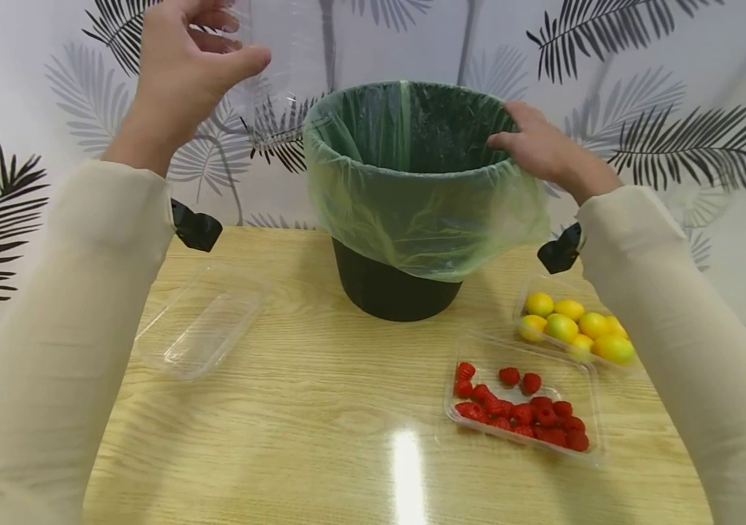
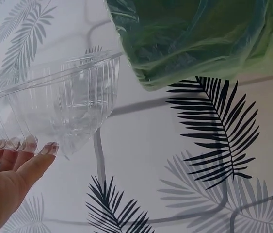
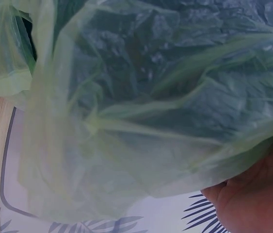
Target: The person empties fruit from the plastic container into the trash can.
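A clear ribbed plastic punnet (image 2: 54, 104) is gripped by the left hand (image 1: 185, 62), raised beside the black bin's green plastic liner (image 1: 412, 182). The liner's rim is pinched by the right hand (image 1: 539, 149) near the wooden table's (image 1: 320, 408) far edge.

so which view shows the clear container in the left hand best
The left wrist view: the clear container fills it, ribbed walls sharp, the left hand holding its base. The head view shows only a faint outline; the right wrist view misses it.
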The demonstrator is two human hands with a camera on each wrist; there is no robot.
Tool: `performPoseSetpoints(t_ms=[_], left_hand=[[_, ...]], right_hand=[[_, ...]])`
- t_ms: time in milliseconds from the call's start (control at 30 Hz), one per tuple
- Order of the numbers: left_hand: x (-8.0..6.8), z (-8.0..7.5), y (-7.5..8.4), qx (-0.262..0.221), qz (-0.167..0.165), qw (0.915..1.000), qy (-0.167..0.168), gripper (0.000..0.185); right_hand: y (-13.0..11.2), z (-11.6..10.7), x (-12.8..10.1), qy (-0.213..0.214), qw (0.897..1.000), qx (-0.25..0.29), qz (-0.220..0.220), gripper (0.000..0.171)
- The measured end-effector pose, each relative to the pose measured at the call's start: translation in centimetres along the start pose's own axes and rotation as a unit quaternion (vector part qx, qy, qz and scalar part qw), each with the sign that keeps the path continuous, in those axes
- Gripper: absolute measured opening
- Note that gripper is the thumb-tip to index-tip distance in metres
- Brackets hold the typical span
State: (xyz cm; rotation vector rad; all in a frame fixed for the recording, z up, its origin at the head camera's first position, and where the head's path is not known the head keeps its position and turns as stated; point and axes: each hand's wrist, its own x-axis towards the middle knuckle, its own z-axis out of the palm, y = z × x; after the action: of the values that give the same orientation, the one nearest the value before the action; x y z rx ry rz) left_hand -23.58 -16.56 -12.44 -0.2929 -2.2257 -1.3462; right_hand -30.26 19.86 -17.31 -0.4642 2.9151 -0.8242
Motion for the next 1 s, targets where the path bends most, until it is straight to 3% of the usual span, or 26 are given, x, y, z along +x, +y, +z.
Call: performPoseSetpoints(t_ms=[467,833,1000], left_hand=[[-2.3,-2.7,-0.8,-0.057,0.008,0.9981,0.019,0.048],[-3.8,-4.3,-3.9,-0.071,-0.041,0.9966,0.0,0.053],[-4.7,-4.5,-5.5,-0.14,-0.072,0.9875,-0.006,0.051]], right_hand=[[0.2,0.2,-0.2,0.007,1.0,0.0,-0.002,0.067],[0.1,0.2,0.2,-0.002,1.0,0.002,-0.004,0.069],[0.2,0.2,0.1,0.001,1.0,0.003,-0.004,0.069]])
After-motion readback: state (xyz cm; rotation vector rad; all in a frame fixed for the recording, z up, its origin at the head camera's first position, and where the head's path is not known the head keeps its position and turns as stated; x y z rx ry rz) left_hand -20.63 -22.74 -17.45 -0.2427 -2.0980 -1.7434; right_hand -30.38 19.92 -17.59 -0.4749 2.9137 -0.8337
